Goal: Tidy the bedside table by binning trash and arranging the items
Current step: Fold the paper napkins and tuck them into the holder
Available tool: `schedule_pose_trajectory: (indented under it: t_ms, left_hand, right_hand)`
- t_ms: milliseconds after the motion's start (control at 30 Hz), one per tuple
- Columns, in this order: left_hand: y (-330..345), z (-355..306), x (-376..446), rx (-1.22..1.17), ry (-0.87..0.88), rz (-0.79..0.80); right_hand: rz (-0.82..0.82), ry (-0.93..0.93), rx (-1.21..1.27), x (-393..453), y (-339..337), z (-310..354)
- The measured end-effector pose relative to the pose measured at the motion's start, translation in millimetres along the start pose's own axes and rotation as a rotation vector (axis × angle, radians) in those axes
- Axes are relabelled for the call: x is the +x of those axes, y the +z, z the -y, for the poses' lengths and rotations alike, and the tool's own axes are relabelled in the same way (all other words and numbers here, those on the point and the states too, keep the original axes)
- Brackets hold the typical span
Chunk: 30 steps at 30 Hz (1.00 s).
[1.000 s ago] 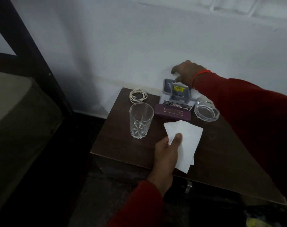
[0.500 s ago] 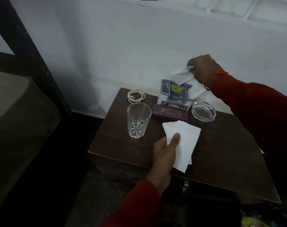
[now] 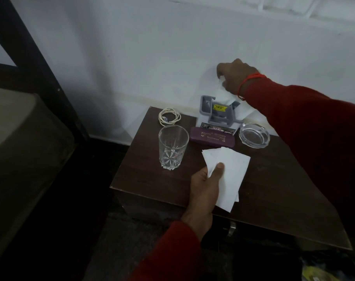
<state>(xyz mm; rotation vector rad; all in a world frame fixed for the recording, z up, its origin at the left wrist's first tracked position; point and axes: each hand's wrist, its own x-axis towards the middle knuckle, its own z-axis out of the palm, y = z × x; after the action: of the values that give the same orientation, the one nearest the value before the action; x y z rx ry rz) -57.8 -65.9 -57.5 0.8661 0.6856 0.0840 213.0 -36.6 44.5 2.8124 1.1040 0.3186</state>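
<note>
My left hand [image 3: 205, 187] grips a small stack of white paper sheets [image 3: 231, 177] over the front of the dark wooden bedside table [image 3: 274, 191], thumb on top. My right hand [image 3: 233, 77] is raised at the back by the wall and pinches a white tissue [image 3: 225, 94] that hangs down behind the grey plastic holder [image 3: 217, 112]. A purple case [image 3: 212, 136] lies in front of the holder. A cut-glass tumbler [image 3: 173, 150] stands upright at the left.
A coiled white cable [image 3: 169, 115] lies at the table's back left corner and a glass ashtray [image 3: 254, 134] sits at the back right. A dark bed frame [image 3: 30, 57] and mattress [image 3: 14, 142] stand to the left. Something yellow [image 3: 318, 275] lies on the floor at lower right.
My right hand went from reaching behind the grey holder to lifting a white tissue up and out from behind it. My left hand kept holding the paper sheets in place.
</note>
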Motion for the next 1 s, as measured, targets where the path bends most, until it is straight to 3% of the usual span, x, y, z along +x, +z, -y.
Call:
schedule_pose_trajectory:
  t_ms: [233,400,600,1000]
  left_hand:
    - [0,0,-1,0.005,0.005,0.002]
    - [0,1,0,0.018,0.006,-0.006]
    - [2,2,1,0.033,-0.003,-0.018]
    - [0,2,2,0.028,0.016,-0.013]
  right_hand:
    - [-0.036,0.017,0.035,-10,7,-9]
    - [-0.116,-0.122,-0.094,-9,-5,-15]
    - [0.001,-0.123,-0.09,-9,0,0]
    - [0.053,-0.118,-0.03,-8,-13,-8]
